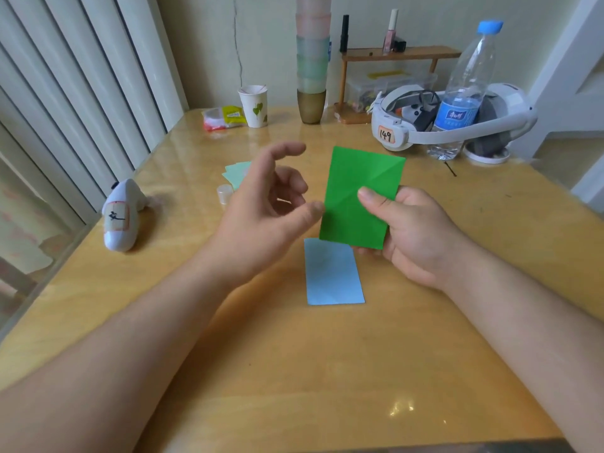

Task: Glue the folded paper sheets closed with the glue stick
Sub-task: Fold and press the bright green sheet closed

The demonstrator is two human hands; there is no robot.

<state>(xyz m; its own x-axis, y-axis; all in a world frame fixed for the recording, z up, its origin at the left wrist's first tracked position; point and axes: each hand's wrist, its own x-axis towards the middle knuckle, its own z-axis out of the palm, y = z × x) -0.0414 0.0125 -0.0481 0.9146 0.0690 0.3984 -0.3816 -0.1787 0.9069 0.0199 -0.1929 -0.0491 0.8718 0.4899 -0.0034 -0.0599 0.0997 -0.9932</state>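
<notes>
- We see the right hand (415, 230) pinching a folded green sheet (359, 197) above the table (294, 371).
- Our left hand (271, 204) hovers just beside it, fingers loose.
- A folded blue sheet (333, 273) lies flat mid-table.

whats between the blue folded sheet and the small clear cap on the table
In the head view the left hand hangs over that stretch, between blue sheet and clear cap.

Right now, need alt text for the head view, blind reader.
The right hand pinches a folded green paper sheet upright above a glossy wooden table, while the open left hand hovers beside its left edge. A folded light blue paper sheet lies flat just below.
</notes>
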